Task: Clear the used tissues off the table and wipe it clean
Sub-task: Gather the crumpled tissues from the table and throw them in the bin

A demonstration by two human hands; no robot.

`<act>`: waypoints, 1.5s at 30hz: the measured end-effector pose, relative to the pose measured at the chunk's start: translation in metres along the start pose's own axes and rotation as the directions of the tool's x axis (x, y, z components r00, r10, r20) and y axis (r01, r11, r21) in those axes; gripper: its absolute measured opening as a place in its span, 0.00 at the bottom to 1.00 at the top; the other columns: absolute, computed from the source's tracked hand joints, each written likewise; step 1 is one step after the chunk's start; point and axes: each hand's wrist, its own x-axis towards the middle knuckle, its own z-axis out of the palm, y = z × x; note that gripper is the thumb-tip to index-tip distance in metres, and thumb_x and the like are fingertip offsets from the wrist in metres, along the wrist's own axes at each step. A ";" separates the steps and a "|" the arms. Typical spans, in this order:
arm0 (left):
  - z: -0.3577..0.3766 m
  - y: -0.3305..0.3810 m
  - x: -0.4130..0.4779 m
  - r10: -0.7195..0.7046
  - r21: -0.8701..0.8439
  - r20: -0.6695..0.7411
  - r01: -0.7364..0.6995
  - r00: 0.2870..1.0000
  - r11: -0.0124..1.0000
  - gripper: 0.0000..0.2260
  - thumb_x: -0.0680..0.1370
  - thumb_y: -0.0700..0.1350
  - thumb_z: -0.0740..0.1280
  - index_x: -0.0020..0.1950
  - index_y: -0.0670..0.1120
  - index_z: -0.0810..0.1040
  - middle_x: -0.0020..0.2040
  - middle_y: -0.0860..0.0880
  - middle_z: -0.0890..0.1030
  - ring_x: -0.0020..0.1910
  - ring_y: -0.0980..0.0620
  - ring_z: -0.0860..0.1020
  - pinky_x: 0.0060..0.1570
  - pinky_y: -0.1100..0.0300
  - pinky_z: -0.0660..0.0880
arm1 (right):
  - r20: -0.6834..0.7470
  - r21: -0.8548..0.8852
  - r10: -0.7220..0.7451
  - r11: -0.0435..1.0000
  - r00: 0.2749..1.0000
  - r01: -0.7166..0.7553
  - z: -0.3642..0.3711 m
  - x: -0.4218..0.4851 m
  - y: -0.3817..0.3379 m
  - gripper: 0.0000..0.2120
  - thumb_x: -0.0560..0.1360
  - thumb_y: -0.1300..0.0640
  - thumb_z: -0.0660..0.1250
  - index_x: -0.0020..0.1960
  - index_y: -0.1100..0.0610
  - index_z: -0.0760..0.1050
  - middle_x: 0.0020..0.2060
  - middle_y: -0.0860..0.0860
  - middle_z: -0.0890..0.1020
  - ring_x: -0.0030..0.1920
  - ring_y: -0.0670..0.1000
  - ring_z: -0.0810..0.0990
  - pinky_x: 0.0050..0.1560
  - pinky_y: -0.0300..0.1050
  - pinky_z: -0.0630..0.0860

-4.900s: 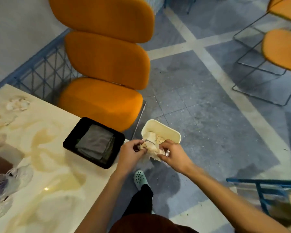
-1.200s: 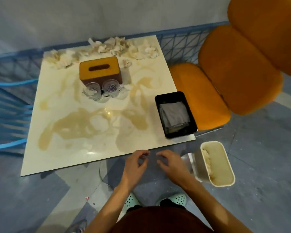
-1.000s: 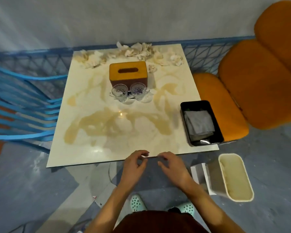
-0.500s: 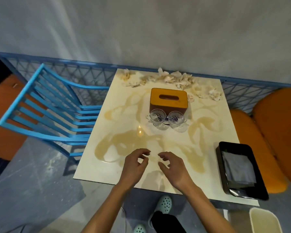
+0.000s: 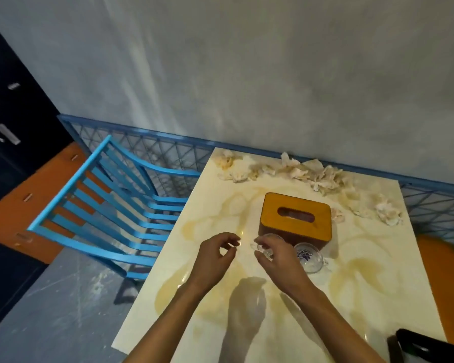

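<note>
Several crumpled used tissues [image 5: 309, 172] lie along the far edge of the cream marbled table [image 5: 362, 292], with one more clump at the far right [image 5: 388, 213]. My left hand [image 5: 215, 255] and my right hand [image 5: 275, 255] hover side by side over the table's middle, fingers loosely curled, holding nothing. My right hand partly covers one of two small glass cups [image 5: 308, 256], which stand in front of a wooden tissue box [image 5: 296, 218].
A black tray [image 5: 430, 348] shows at the table's near right corner. A blue slatted chair [image 5: 116, 208] stands to the left and an orange seat [image 5: 443, 271] to the right. A blue mesh rail [image 5: 152, 150] and grey wall run behind the table.
My view has swung from the bin on the floor up to the table. Both empty hands have moved forward over the tabletop toward the glass cups.
</note>
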 end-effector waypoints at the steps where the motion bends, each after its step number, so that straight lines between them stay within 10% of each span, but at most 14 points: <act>1: -0.002 0.001 0.015 0.006 0.002 -0.017 -0.006 1.000 1.000 0.11 0.77 0.37 0.66 0.53 0.51 0.82 0.46 0.58 0.83 0.46 0.62 0.78 0.41 0.64 0.75 | 0.008 -0.013 -0.022 1.000 1.000 0.022 -0.004 0.020 0.001 0.14 0.77 0.56 0.68 0.63 0.54 0.77 0.57 0.48 0.79 0.54 0.46 0.77 0.56 0.41 0.73; 10: -0.027 -0.007 0.119 0.012 0.103 0.026 -0.014 1.000 0.995 0.11 0.78 0.40 0.67 0.53 0.55 0.81 0.44 0.61 0.82 0.46 0.65 0.78 0.42 0.72 0.74 | 0.049 -0.059 -0.026 0.998 0.998 0.028 -0.015 0.138 0.000 0.12 0.78 0.55 0.67 0.61 0.53 0.77 0.49 0.46 0.78 0.44 0.44 0.77 0.43 0.39 0.73; 27: -0.072 -0.076 0.357 -0.021 0.265 0.213 -0.038 0.977 0.964 0.08 0.78 0.42 0.67 0.56 0.50 0.80 0.47 0.52 0.83 0.44 0.56 0.81 0.47 0.59 0.79 | 0.011 -0.152 0.206 0.968 0.979 -0.202 0.033 0.324 0.026 0.16 0.76 0.55 0.69 0.63 0.52 0.76 0.56 0.52 0.79 0.51 0.51 0.79 0.53 0.46 0.76; 45: -0.001 -0.110 0.558 -0.056 0.661 0.284 -0.153 0.957 0.735 0.16 0.74 0.48 0.69 0.62 0.53 0.77 0.60 0.49 0.80 0.57 0.46 0.79 0.51 0.56 0.75 | 0.047 -0.484 0.163 0.867 0.985 -0.120 0.094 0.467 0.063 0.21 0.77 0.49 0.66 0.66 0.54 0.68 0.62 0.54 0.67 0.60 0.58 0.71 0.58 0.55 0.74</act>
